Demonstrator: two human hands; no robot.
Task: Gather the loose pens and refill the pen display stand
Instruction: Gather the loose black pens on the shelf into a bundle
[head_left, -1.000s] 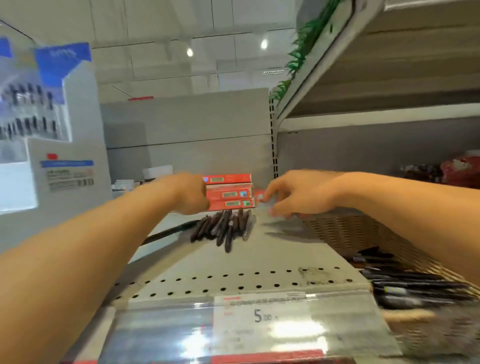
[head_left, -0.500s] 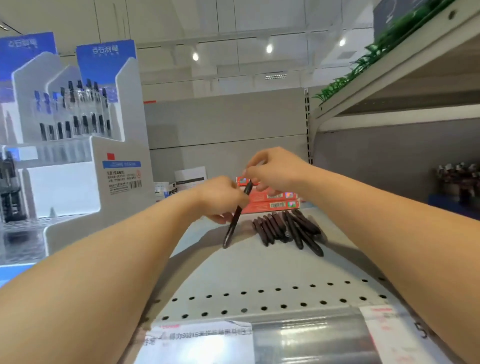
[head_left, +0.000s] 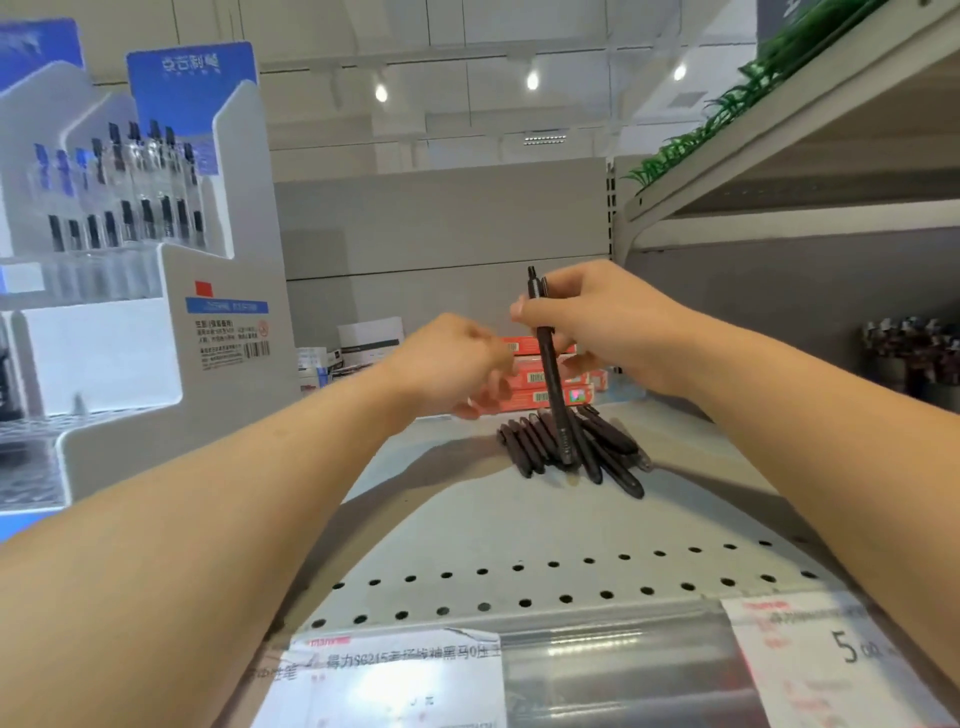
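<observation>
Currently, one black pen (head_left: 549, 364) is being pinched upright by the right hand (head_left: 597, 322), while the left hand (head_left: 457, 358) is being held loosely curled, gripping nothing. Loose pens (head_left: 571, 447) are lying piled on the shelf (head_left: 467, 525), so refilling seems barely begun. Open room is being left toward the pen display stand (head_left: 130, 291) at left.

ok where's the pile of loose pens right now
The pile of loose black pens lies mid-shelf, right of centre, just before the red boxes, beneath the right hand.
</observation>
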